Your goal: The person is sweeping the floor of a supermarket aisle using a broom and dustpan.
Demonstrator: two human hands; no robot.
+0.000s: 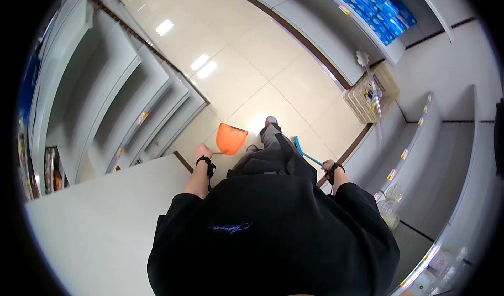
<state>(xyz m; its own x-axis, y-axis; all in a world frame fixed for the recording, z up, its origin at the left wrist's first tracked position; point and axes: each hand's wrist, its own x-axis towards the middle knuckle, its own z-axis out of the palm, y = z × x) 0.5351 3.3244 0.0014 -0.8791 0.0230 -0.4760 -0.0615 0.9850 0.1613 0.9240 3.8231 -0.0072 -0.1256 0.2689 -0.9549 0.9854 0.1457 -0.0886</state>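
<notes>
My left hand [203,152] is closed around the handle of an orange dustpan [231,139], which hangs over the tiled floor to the left of my feet. Dark smudges mark the pan's far edge. On the other side, my right hand [329,165] grips the thin blue handle of a broom [308,156]. Its blue head end points forward, close to the floor beside my right leg; bristles cannot be made out. Each wrist wears a black strap.
Grey shelves [113,80] run along the left, and more shelving [420,154] stands on the right. A beige basket [362,99] with assorted items sits by the right shelves. Blue packages [367,9] fill a shelf ahead. Glossy floor tiles [252,80] stretch forward between the shelves.
</notes>
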